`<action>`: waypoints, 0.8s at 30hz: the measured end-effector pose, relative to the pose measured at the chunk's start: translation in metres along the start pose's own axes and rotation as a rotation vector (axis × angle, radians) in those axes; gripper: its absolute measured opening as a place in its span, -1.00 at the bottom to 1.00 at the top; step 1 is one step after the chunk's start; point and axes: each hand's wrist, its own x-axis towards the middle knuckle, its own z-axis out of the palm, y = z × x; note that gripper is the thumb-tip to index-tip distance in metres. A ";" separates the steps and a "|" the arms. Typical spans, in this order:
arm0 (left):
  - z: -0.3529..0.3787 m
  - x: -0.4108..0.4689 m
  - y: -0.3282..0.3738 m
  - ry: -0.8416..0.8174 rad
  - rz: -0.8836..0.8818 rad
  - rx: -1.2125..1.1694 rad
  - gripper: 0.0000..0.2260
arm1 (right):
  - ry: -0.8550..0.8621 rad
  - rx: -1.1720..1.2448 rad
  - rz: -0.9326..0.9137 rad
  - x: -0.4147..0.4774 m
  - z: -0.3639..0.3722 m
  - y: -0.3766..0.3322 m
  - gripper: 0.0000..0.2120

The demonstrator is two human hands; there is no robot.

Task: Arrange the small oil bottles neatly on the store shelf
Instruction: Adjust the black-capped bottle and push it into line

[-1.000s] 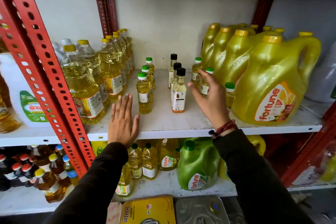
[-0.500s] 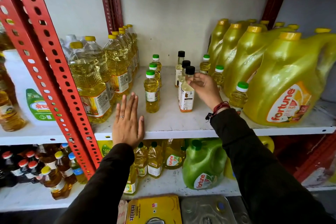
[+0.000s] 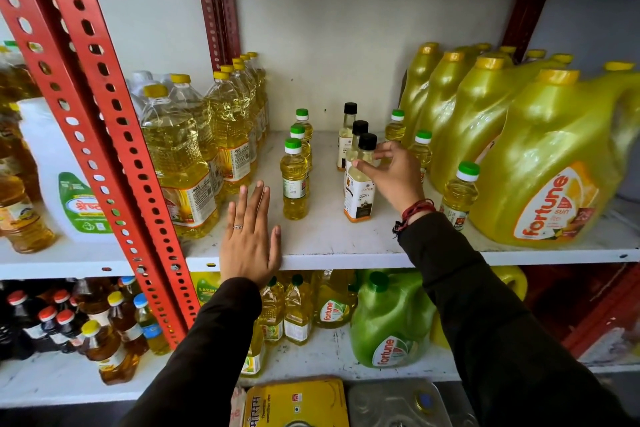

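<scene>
Small oil bottles stand in three rows on the white shelf [image 3: 346, 243]. The left row has three green-capped yellow bottles, the front one [image 3: 294, 184] nearest me. The middle row has three black-capped bottles. My right hand [image 3: 393, 175] holds the front black-capped bottle [image 3: 360, 198] lightly at its shoulder, thumb in front and fingers behind. It stands upright on the shelf. More green-capped bottles [image 3: 459, 198] line the right, partly hidden behind my right hand. My left hand [image 3: 249, 236] lies flat on the shelf's front edge, fingers together, holding nothing.
Tall clear oil bottles [image 3: 180, 163] crowd the left of the shelf. Big yellow jugs [image 3: 554, 166] fill the right. A red perforated upright [image 3: 114, 135] stands at the left. The lower shelf holds a green jug [image 3: 391, 322] and more bottles.
My right hand moved left from the right row of green-capped bottles to the front black-capped bottle and took hold of it. My left hand stayed flat on the shelf edge.
</scene>
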 end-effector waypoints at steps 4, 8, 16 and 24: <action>0.001 0.000 0.000 -0.002 -0.004 0.001 -0.38 | -0.061 0.062 0.037 0.001 -0.003 0.000 -0.70; 0.001 0.001 -0.001 0.002 -0.007 0.003 -0.38 | -0.061 0.060 0.015 -0.002 -0.003 -0.002 -0.75; 0.003 0.001 -0.001 0.023 -0.005 0.008 -0.38 | 0.008 -0.077 -0.076 -0.015 -0.001 -0.008 -0.67; 0.006 0.000 -0.002 0.047 -0.002 0.019 -0.38 | 0.034 -0.079 -0.069 -0.047 -0.019 -0.008 -0.63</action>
